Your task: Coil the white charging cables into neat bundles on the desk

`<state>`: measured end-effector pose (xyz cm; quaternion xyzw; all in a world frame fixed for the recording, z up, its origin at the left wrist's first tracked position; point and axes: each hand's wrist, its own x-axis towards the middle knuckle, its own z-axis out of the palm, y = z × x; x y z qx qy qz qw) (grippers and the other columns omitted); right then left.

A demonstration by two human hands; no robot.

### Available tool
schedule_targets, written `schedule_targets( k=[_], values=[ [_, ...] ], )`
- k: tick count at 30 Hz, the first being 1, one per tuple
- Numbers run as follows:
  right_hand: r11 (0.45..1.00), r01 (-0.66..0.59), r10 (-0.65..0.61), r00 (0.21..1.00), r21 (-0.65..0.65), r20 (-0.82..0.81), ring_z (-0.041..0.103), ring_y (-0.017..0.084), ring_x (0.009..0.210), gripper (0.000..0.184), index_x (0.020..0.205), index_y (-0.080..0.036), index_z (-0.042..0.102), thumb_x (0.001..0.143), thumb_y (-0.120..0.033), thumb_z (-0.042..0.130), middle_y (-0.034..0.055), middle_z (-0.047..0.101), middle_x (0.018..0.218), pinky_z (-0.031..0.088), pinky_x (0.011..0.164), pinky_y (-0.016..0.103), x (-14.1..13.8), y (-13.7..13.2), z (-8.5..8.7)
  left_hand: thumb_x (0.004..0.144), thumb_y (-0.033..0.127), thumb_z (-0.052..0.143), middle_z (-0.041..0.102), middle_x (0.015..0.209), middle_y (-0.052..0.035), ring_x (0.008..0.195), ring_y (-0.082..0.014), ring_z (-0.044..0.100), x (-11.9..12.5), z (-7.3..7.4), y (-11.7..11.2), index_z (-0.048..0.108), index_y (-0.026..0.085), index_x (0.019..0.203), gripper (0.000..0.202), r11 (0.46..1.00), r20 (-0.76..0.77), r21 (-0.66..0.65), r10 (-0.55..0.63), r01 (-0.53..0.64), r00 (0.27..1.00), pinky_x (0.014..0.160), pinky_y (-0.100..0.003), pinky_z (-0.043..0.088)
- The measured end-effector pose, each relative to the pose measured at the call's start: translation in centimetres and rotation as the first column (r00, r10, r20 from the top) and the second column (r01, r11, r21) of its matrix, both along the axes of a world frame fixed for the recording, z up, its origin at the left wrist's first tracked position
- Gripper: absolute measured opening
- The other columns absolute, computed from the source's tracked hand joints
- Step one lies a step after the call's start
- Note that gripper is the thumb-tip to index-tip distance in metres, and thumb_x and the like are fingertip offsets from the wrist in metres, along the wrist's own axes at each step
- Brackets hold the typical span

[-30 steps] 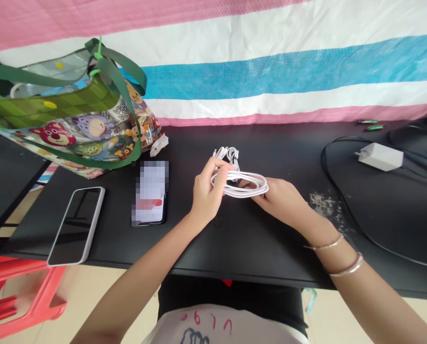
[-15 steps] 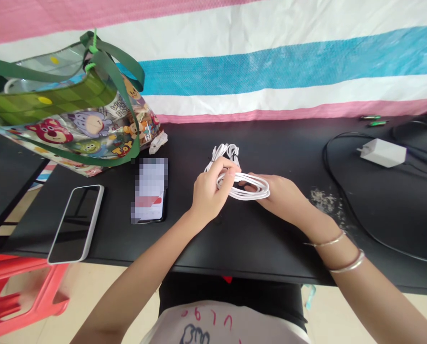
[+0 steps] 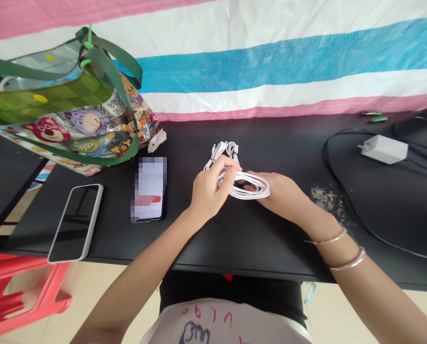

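A coiled white cable [image 3: 247, 185] sits between both my hands, just above the black table [image 3: 242, 239]. My left hand [image 3: 208, 193] pinches the coil's left end, with loose loops of the cable sticking up behind its fingers. My right hand [image 3: 281, 196] grips the coil's right side, the loops lying across its fingers. Two bangles ring my right wrist.
A phone with a lit screen [image 3: 149, 188] and a white-cased phone [image 3: 76, 222] lie at the left. A cartoon-print tote bag [image 3: 66, 119] stands behind them. A white charger [image 3: 385, 149] with black cords lies at the right. A red stool [image 3: 16, 296] stands lower left.
My left hand has shifted slightly along the coil's left end and the loops have settled a little to the right. My right hand has barely moved.
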<state>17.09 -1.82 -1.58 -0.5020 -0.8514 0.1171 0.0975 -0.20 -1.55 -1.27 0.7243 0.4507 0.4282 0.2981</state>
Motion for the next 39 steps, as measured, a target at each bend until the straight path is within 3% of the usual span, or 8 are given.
schedule_targets(
  k=[15,32,39],
  values=[
    [1.000,-0.024,0.024,0.999,0.006,0.026,0.066,0.023,0.067,0.024,0.092,-0.016,0.065,0.089,-0.019,0.042,0.0097,0.073,0.084,0.039,0.056,0.027,0.05,0.01,-0.14,0.090,0.026,0.040,0.064,0.068,0.0029,0.054,-0.0097,0.053,-0.04,0.06,-0.07,0.056,0.020,0.080,0.020,1.000,-0.017,0.018,-0.021,0.021,1.000,0.056,-0.021,0.038],
    [0.997,-0.039,0.041,0.999,0.063,-0.018,0.063,0.020,0.061,0.018,0.084,-0.017,0.061,0.089,-0.022,0.045,0.0077,0.071,0.075,0.035,0.053,0.025,0.27,-0.05,-0.77,0.089,0.025,0.041,0.065,0.069,0.0033,0.053,-0.0084,0.052,-0.12,0.09,-0.03,0.057,0.019,0.080,0.019,1.000,-0.057,0.014,-0.026,0.027,0.998,0.054,-0.020,0.037],
    [1.000,-0.022,0.021,0.999,0.015,0.027,0.063,0.020,0.063,0.014,0.085,-0.017,0.060,0.087,-0.019,0.046,0.0073,0.071,0.078,0.035,0.054,0.024,0.09,-0.03,-0.27,0.090,0.026,0.040,0.065,0.068,0.0034,0.050,-0.0078,0.050,-0.10,0.29,-0.09,0.060,0.019,0.083,0.022,0.998,-0.131,0.039,-0.036,0.042,0.991,0.053,-0.019,0.036]
  ],
)
